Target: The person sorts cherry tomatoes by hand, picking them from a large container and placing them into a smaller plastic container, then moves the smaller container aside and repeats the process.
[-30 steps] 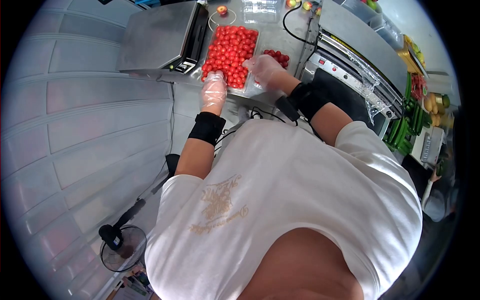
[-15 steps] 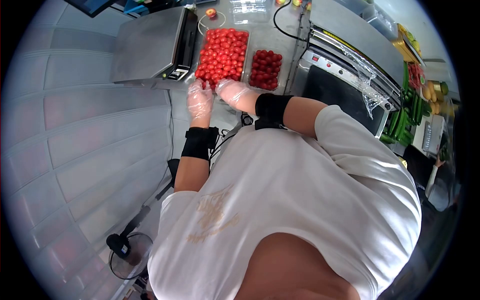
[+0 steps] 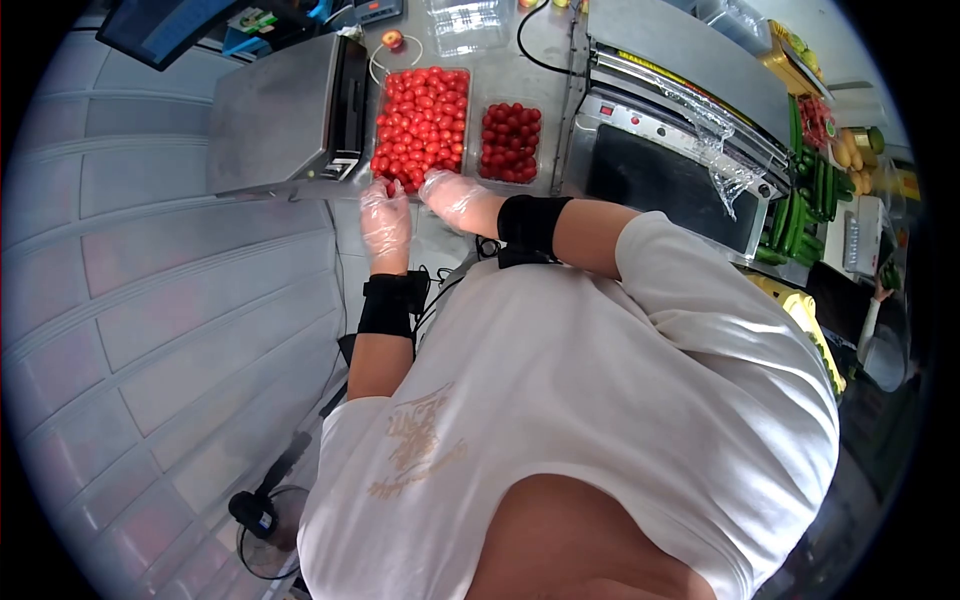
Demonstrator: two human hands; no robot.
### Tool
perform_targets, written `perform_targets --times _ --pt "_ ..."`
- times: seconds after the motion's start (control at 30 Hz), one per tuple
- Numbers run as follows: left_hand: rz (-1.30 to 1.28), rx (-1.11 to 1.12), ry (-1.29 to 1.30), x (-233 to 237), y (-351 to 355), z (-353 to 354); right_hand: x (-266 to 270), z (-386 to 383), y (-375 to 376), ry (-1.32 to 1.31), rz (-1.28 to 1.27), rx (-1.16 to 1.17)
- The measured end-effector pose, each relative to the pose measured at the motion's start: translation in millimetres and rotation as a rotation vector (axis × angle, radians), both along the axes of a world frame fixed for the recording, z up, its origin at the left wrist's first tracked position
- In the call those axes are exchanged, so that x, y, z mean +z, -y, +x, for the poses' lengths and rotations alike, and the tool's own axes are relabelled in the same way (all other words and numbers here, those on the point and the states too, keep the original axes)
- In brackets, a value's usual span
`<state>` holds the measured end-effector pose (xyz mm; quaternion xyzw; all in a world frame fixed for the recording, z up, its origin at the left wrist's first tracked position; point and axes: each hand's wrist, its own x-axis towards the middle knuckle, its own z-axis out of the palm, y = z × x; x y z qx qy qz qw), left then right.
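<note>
A large clear tray [image 3: 467, 110] heaped with bright red cherry tomatoes [image 3: 420, 120] lies in front of me. At its near left corner is my left hand [image 3: 386, 225], in a clear plastic glove, its fingers closed around a red cherry tomato [image 3: 391, 187]. My right hand [image 3: 452, 198], gloved the same way, is bent in at the tray's near edge beside the left one. Its fingers are curled together, and what they hold, if anything, is hidden. A smaller clear box [image 3: 543, 165] of darker red cherry tomatoes [image 3: 511, 142] sits right of the tray.
A steel machine [image 3: 275, 120] stands to the left. A film-wrapping machine [image 3: 670, 165] with loose cling film is on the right, with cucumbers [image 3: 795, 225] beyond it. Clear empty containers [image 3: 467, 25] and an apple-like fruit [image 3: 392, 39] lie behind the tray.
The whole view has shifted, so counter, tray and hands appear farther left and slightly lower. Both hands stay at the tray's near edge, with little movement relative to it.
</note>
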<state>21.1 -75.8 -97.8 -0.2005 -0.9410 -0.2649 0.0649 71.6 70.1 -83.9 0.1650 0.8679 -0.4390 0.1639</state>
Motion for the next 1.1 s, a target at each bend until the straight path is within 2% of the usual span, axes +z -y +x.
perform_targets --times 0.07,0.2,0.27,0.4,0.6,0.67,0.7,0.77,0.83,0.87,0.9,0.93,0.97,1.0,1.03,1.07,1.1 --pt "0.020 0.023 0.023 2.5 -2.2 0.1 -5.2 -1.4 -3.2 -0.026 0.102 0.277" --pt "0.061 0.033 0.019 6.1 -2.9 1.5 -6.6 0.0 -3.4 -0.080 0.088 0.273" --pt "0.130 0.131 0.064 4.7 -1.7 0.9 -12.2 -3.1 -0.6 0.002 0.047 0.131" --pt "0.131 0.142 0.062 4.4 3.7 0.0 -17.0 -0.8 -3.5 -0.005 0.001 0.111" --pt "0.136 0.124 0.062 6.4 2.0 -1.0 4.3 8.1 -12.4 -0.044 -0.010 0.232" --pt "0.142 0.083 0.053 15.3 -2.2 1.0 27.2 16.9 -18.3 -0.208 0.004 0.322" --pt "0.144 0.085 0.056 16.6 -3.1 1.7 24.8 18.1 -20.7 -0.204 0.005 0.324" --pt "0.139 0.079 0.040 19.5 -6.1 -0.1 15.5 14.5 -30.3 -0.484 0.164 0.537" --pt "0.137 0.071 0.005 25.0 -11.3 -0.1 -2.8 2.8 -59.5 -0.508 0.217 0.602" --pt "0.132 0.059 -0.030 27.0 -14.4 1.6 9.0 4.5 -70.2 -0.534 0.267 0.664" --pt "0.135 0.068 -0.026 27.6 -18.6 3.4 21.9 13.7 -83.8 -0.384 0.357 0.602" --pt "0.103 -0.039 -0.069 26.7 -24.3 5.2 54.4 23.4 -96.2 -0.235 0.446 0.536" --pt "0.069 -0.148 -0.112 25.1 -30.6 7.4 26.4 27.7 -105.6 -0.234 0.447 0.544" --pt "0.095 -0.232 -0.210 20.8 -40.3 10.7 -22.6 26.5 -115.5 -0.132 0.504 0.588" --pt "0.065 -0.289 -0.189 20.9 -50.1 16.3 -49.0 24.6 -120.4 -0.031 0.562 0.628" --pt "0.033 -0.348 -0.167 23.0 -59.5 22.9 -38.8 25.8 -118.1 -0.032 0.563 0.629" --pt "-0.053 -0.372 -0.114 25.5 -69.1 29.7 -28.1 28.1 -116.3 0.104 0.500 0.550"
